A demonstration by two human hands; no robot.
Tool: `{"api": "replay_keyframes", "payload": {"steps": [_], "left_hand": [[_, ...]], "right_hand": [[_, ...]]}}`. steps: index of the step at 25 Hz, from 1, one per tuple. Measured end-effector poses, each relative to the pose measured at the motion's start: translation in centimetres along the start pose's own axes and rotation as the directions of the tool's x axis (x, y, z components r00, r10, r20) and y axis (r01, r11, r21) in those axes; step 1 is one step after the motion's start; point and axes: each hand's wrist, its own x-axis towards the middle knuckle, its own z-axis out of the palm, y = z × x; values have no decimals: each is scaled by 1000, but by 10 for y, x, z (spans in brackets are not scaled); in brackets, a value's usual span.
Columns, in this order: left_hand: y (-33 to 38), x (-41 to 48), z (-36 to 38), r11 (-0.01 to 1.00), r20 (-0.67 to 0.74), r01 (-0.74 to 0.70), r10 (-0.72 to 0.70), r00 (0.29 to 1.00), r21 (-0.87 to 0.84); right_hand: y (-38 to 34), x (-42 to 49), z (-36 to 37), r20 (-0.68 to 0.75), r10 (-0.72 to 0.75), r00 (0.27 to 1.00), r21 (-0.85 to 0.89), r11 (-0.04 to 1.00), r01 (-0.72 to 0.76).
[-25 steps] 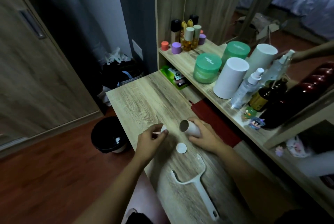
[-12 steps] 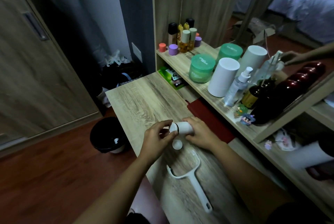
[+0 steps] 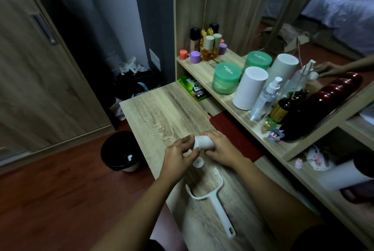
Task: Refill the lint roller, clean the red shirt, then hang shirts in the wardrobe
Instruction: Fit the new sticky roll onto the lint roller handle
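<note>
On desk, head view: right hand wraps refill roll, steadying it; left hand pinches its open end, likely seating a cap. Spare cap, roller handle lie nearby, ready. Red shirt folded beside shelf.

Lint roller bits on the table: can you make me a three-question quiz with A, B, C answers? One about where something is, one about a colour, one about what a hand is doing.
1. Where is the lint roller handle? A lying on the table; B on the shelf; C in a hand.
2. What colour is the bin? A green; B black; C red.
3. What is the right hand doing? A lying flat; B pointing; C gripping the white roll.
Answers: 1 A, it lies on the wood, untouched. 2 B, its wall is black. 3 C, its fingers curl round the roll.
</note>
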Motion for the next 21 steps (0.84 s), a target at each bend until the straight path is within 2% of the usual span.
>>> {"api": "replay_keyframes", "payload": {"steps": [3, 5, 7, 9, 10, 11, 15, 19, 21], "left_hand": [[-1, -4, 2, 999, -19, -53, 53, 998, 14], [-2, -5, 0, 996, -47, -84, 86, 995, 27], [-4, -3, -5, 996, -114, -80, 83, 990, 26], [-3, 1, -13, 999, -195, -52, 53, 979, 14], [-2, 3, -17, 999, -222, -49, 50, 974, 11], [0, 6, -22, 998, -237, -55, 56, 970, 12], [2, 10, -32, 994, -259, -98, 106, 960, 41], [-4, 8, -38, 994, -270, -100, 108, 957, 43], [-4, 7, -40, 997, -275, -76, 78, 958, 18]], "right_hand": [[-2, -1, 1, 24, 16, 1000, 17, 1000, -16], [-4, 2, 2, 28, 71, 997, -55, 996, -69], [0, 4, 7, -9, 237, 971, -170, 957, -235], [7, 2, 15, -3, 436, 900, -206, 880, -427], [11, 2, 21, 31, 485, 874, -222, 856, -467], [12, 3, 29, 83, 483, 871, -250, 857, -451], [6, 10, 61, 276, 316, 908, -309, 923, -228], [5, 14, 78, 253, 282, 925, -379, 909, -174], [3, 12, 77, 217, 266, 939, -347, 920, -180]]}}
